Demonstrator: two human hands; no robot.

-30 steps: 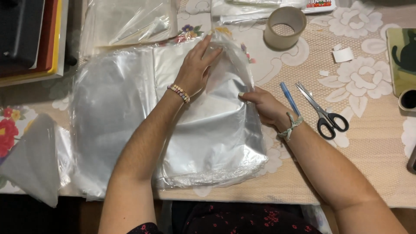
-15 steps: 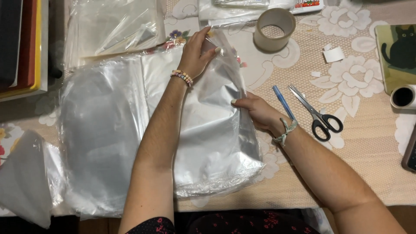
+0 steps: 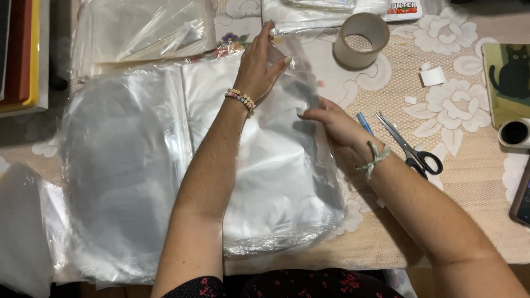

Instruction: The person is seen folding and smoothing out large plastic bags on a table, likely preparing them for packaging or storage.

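- Clear plastic is what we work with: a stack of transparent sleeves (image 3: 276, 182) lies on the lace tablecloth (image 3: 469, 165) in front of us, right of a second, wider pile of sleeves (image 3: 121, 171);
- since a second ago our left hand (image 3: 259, 63) has slid further up to the far corner of the top sleeve, and our right hand (image 3: 331, 124) has moved up the right edge after it; the corner now lifts off the stack, so we judge the top sleeve is being peeled free;
- left fingers are pinched together on that raised corner; right fingers press down on the sleeve's edge, clamping nothing that we can see;
- the layers blur into one another, so we cannot tell how many sleeves rise; the thumb's side of the pinch is hidden;
- scissors (image 3: 411, 149), a blue pen (image 3: 364, 122) and a tape roll (image 3: 361, 38) lie to the right; another roll (image 3: 516, 132) is cut off at the frame edge.
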